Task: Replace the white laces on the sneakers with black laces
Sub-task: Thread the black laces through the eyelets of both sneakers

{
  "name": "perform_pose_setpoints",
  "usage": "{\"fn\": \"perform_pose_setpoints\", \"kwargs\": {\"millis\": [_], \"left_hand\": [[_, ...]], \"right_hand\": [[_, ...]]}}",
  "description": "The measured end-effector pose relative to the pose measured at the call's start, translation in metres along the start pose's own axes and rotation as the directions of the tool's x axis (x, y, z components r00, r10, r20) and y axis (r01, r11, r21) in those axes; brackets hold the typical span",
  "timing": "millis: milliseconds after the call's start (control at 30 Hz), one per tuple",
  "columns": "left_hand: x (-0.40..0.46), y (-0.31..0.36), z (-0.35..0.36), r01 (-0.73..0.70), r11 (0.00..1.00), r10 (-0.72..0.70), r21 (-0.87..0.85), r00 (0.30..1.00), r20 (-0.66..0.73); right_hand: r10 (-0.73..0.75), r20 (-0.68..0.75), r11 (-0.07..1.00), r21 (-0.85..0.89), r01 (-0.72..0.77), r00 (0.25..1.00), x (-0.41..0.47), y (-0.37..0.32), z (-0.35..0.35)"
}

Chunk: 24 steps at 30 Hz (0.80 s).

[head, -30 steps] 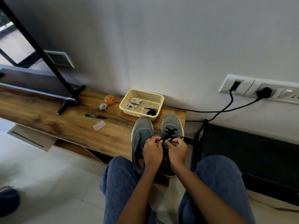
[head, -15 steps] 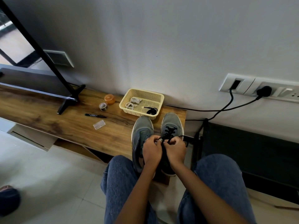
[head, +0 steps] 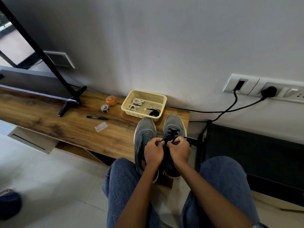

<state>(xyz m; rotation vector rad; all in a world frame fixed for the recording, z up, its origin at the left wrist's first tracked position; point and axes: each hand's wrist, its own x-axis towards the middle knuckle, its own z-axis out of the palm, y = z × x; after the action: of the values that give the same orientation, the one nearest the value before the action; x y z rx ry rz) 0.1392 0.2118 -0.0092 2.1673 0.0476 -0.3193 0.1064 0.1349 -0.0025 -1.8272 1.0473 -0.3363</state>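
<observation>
**Two sneakers, two hands, one black lace in my grip**

Two grey sneakers stand side by side on the wooden worktop (head: 49,119), toes toward the wall. The left sneaker (head: 144,134) shows no lace that I can make out; the right sneaker (head: 174,125) has a black lace (head: 171,131) crossed through its front eyelets.

Both my hands sit over the right sneaker's tongue, knuckles nearly touching. My left hand (head: 153,152) has its fingers curled, thumb and forefinger pinching the black lace. My right hand (head: 178,149) is curled the same way, its grip clamped on the lace just beside the left.

Behind the sneakers is one cream basket (head: 162,98), touching the wall. In it I count two bundles of white laces (head: 135,104) and one coiled black lace bundle (head: 154,112).

To the left on the worktop lie one orange round container (head: 111,100), one small roll of tape (head: 105,108), one black marker (head: 97,117) and one small clear packet (head: 101,126). My two knees in blue jeans frame the bottom of the view.
</observation>
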Motion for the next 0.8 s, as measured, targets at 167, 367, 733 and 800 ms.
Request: {"fn": "perform_pose_setpoints", "kwargs": {"millis": [167,367,733,800], "left_hand": [[-0.0002,0.0003,-0.0004,-0.005,1.000,0.005,0.007,1.000,0.000],[-0.0022,0.0013,-0.0015,-0.033,0.999,0.033,0.017,0.999,0.011],[0.0038,-0.0037,-0.0042,-0.091,0.996,0.092,-0.008,0.994,0.061],[0.0062,-0.0041,-0.0045,-0.085,0.996,0.085,-0.003,0.992,0.088]], "right_hand": [[-0.095,0.058,0.993,-0.070,0.099,0.994,0.0012,0.0011,-0.0028],[-0.122,0.054,0.988,-0.090,0.127,0.991,0.0026,0.0018,-0.0040],[-0.094,0.063,0.983,-0.152,0.103,0.994,0.0033,0.0032,-0.0036],[-0.103,0.077,0.983,-0.147,0.114,0.992,0.0038,0.0037,-0.0042]]}}
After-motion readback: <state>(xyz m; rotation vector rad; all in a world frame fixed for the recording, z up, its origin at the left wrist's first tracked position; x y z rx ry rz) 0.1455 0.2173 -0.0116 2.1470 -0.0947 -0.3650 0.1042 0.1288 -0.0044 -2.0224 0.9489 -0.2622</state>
